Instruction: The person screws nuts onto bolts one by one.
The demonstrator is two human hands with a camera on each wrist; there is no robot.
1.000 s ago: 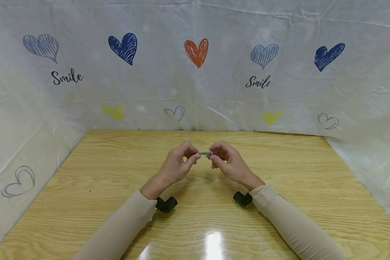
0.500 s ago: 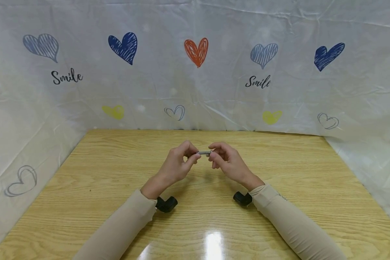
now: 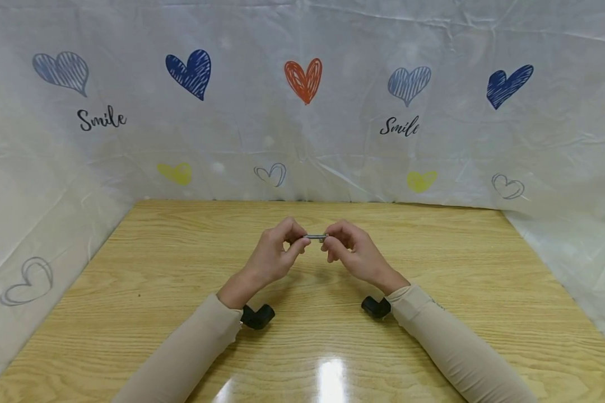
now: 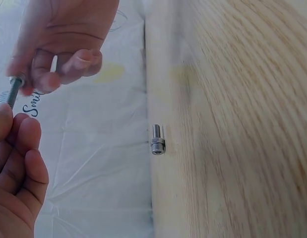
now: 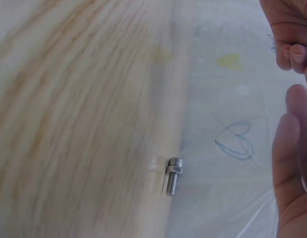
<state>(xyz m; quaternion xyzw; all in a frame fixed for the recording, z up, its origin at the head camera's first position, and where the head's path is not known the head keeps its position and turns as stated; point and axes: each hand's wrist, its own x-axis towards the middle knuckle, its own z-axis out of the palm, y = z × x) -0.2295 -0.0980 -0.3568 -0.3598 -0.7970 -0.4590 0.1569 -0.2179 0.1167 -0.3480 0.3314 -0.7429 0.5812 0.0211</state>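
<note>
Round the work lies a pale wood-grain table [image 3: 191,336], and at twelve o'clock a white cloth [image 3: 232,129] printed with hearts and "Smile" hangs behind it. Beige sleeves come in, the left sleeve [image 3: 186,347] from eight o'clock and the right sleeve [image 3: 454,336] from four. A black fitting [image 3: 260,318] juts from the left cuff, near seven o'clock of the work; another black fitting [image 3: 375,307] juts from the right cuff, between four and five. In the left wrist view a second bolt [image 4: 157,142] lies on the table, between three and four o'clock of the hands' work, its head towards six and its shank towards twelve; in the head view I cannot pick it out for sure.

The held bolt [image 3: 315,237] is above the table, between the hands. The left hand [image 3: 271,254] pinches its shank end at nine o'clock, thumb against fingers; the right hand [image 3: 359,257] pinches its thicker end at three. Fingertips cover both ends, so the tip is hidden. Its long axis runs nearly level from nine to three, thick end towards three; in the left wrist view it slants from seven to one
</note>
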